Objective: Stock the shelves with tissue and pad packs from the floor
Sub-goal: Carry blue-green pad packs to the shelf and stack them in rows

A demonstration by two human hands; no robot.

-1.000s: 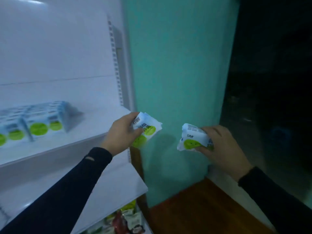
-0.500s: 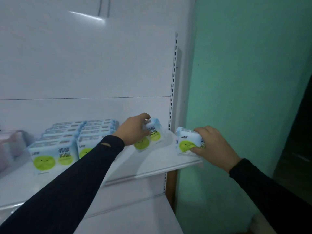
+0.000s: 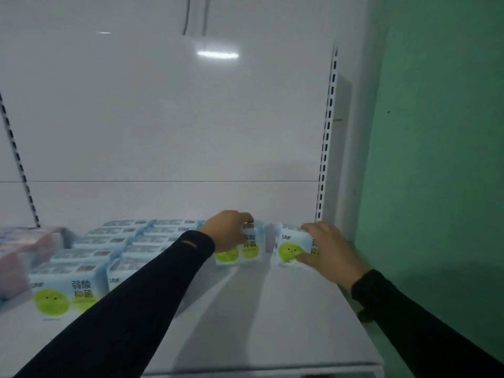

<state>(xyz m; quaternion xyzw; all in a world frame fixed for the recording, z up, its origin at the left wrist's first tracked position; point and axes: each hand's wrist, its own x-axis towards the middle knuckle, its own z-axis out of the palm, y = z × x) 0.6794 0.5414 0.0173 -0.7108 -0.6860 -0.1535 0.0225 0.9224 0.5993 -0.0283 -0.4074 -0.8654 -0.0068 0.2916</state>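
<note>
Head view: left hand [image 3: 227, 233] grips one pack [image 3: 249, 245], right hand [image 3: 331, 251] another pack [image 3: 290, 248], both upright at the shelf [image 3: 272, 323] back; best push them flush against the stocked rows [image 3: 117, 249] before releasing

This looks like a small shop. A white metal display shelf [image 3: 272, 309] with a plain back panel [image 3: 163, 118] and slotted uprights [image 3: 326, 148] holds rows of identical blue-and-green packs [image 3: 81, 271], faced outward like stock for sale. Pinkish packs [image 3: 19, 249], too blurred to read, sit further left. A green painted wall [image 3: 441, 159] borders the shelving on the right.
</note>
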